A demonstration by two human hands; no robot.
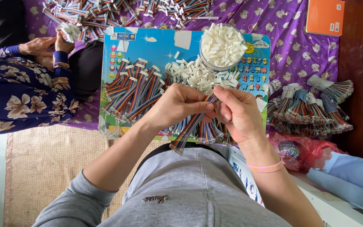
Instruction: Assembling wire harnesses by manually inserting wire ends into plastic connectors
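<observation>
Bowl heaped with white connectors | left hand, right hand pinch ribbon cable, seemingly

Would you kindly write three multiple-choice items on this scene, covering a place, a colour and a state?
1. Where is the bowl of white connectors?
A. on the board's upper right
B. on the mat
C. on the lap

2. What colour is the wristband?
A. green
B. pink
C. black

3. How is the ribbon cable held?
A. lying loose
B. by one hand
C. by both hands

Answers: 1 A, it sits on the board near its top right corner. 2 B, it shows pink. 3 C, left hand and right hand both pinch its upper end.
</observation>
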